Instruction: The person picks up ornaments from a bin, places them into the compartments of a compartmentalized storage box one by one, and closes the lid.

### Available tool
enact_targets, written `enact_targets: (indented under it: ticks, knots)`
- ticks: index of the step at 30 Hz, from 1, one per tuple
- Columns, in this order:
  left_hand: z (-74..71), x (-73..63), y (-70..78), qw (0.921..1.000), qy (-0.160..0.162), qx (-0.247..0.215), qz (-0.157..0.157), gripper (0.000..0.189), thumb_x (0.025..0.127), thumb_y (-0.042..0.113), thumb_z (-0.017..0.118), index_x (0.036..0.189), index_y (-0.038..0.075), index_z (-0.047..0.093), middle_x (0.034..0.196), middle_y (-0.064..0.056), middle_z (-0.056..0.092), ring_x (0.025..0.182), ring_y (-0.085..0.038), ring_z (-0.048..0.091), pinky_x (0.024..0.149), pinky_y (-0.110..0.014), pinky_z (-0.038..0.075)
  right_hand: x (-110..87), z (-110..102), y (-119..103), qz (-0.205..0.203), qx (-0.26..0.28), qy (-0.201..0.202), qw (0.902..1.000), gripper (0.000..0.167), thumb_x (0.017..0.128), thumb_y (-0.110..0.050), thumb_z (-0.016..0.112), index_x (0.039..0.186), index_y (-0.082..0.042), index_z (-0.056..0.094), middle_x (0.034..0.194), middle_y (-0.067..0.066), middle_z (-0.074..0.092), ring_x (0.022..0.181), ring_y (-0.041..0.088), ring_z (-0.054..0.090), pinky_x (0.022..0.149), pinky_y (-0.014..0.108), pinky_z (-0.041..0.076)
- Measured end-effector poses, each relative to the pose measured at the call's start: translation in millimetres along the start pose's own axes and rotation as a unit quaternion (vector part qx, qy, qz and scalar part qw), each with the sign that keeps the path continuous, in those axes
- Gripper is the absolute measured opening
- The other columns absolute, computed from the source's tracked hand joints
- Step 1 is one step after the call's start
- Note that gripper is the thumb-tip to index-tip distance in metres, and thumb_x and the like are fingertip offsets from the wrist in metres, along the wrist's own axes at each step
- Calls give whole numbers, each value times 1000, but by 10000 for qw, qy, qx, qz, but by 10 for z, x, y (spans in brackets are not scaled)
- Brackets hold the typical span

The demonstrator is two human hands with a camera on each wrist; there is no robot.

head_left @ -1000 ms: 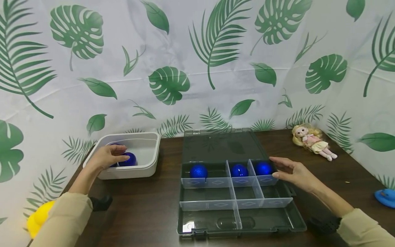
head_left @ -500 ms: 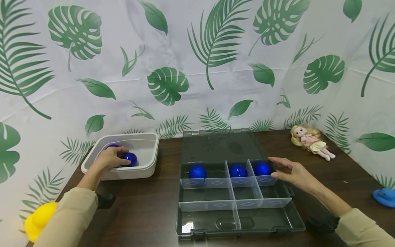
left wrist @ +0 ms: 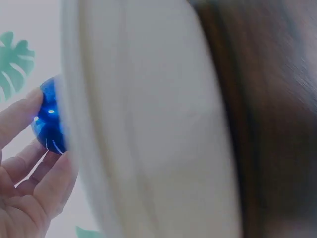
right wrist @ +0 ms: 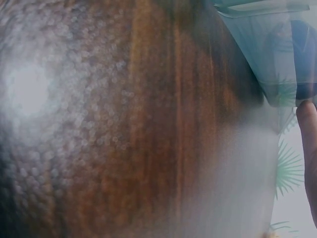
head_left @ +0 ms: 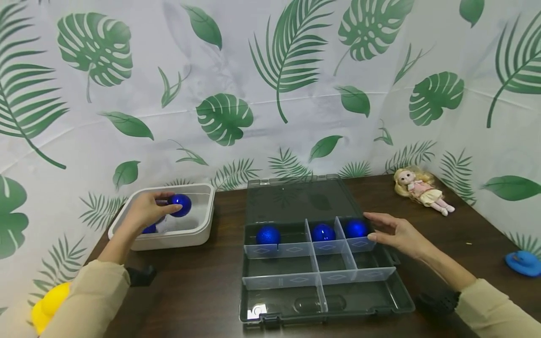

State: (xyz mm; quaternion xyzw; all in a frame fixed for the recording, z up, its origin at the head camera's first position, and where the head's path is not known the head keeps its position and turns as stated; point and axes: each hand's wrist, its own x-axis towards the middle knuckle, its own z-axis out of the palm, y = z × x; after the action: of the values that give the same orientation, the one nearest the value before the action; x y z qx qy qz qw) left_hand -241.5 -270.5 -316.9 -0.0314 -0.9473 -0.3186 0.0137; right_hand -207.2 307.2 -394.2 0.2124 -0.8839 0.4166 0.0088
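My left hand (head_left: 145, 211) pinches a shiny blue ball (head_left: 181, 205) between thumb and fingers, raised above the floor of the white basin (head_left: 175, 240). In the left wrist view the basin's wall partly covers that ball (left wrist: 48, 119). Below the hand, more blue (head_left: 149, 229) shows in the basin, mostly hidden. My right hand (head_left: 401, 234) rests its fairly straight fingers at the right edge of a smoky clear divided box (head_left: 279, 317). Three blue balls sit in the box's back row: a glittery one (head_left: 268, 234) at left, a shiny one (head_left: 323, 232) in the middle, another (head_left: 356, 228) at right.
The box's lid (head_left: 300, 199) lies open toward the wall. On the dark wooden table (head_left: 198, 291), a doll (head_left: 422, 190) lies back right and a blue toy (head_left: 523, 263) sits far right. A yellow object (head_left: 50, 305) is beside my left sleeve.
My left hand has taken hold of a blue ball in the basin and lifted it slightly. The right hand stays at the box's edge. The head view has shifted a little.
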Motion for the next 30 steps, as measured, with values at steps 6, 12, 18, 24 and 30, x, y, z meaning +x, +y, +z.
enact_targets:
  ticks: [6,12,18,24,30]
  knots:
    - [55,-18,526,9973,-126,-623,373,59,88,35,66,131,-2,50,126,-28,55,114,-42,55,89,-49,49,0,-14,11,-32,9,14,10000,53,88,-12,65,135,6,45,135,31,45,107,-21,41,86,6,39]
    - [387,23,1156,9850,-565,-1356,903,50,85,25,71,126,2,56,125,-22,59,111,-35,60,88,-43,52,-2,-13,19,6,43,28,10000,54,88,-12,66,135,6,45,135,30,46,108,-19,42,87,6,39]
    - [872,10,1772,9632,-1282,-1732,1603,45,84,24,72,123,7,60,116,-13,64,105,-25,64,84,-34,54,0,5,39,-55,124,41,9999,53,88,-11,65,134,6,45,134,30,47,108,-19,43,87,6,40]
    - [1320,-72,2263,9444,-2001,-1837,1855,44,84,29,72,123,12,60,118,-5,64,105,-17,63,83,-28,53,21,18,18,59,34,-6,10000,54,89,-14,65,135,5,45,134,28,47,119,25,54,89,12,44]
    - [1603,-174,2662,9354,-2221,-1669,2188,45,83,32,72,122,13,62,116,-1,67,97,-8,65,79,-19,51,43,21,19,-296,593,8,9978,43,87,-4,65,124,13,50,118,-6,61,103,11,62,79,21,53]
